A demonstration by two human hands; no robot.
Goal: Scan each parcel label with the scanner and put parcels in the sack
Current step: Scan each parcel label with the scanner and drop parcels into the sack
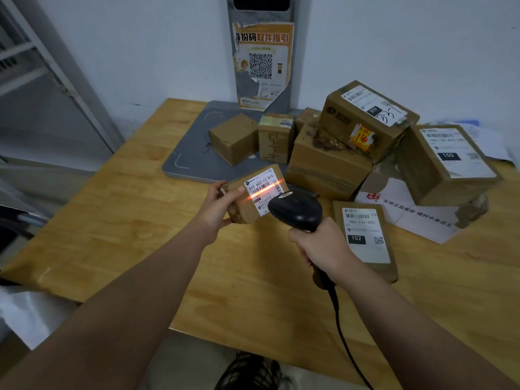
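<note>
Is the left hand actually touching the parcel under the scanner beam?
Touching. The head view shows the left hand gripping the parcel, with the thumb against its top edge beside the label.

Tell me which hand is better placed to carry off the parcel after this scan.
Left: the left hand holds the parcel, while the right hand is busy gripping the scanner.

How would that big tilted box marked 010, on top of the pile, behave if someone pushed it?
The big box rests tilted on a torn lower box, so a push would probably slide or tip it off. Its cardboard holds square edges, so it likely stays stiff when lifted. Its weight cannot be judged.
</note>
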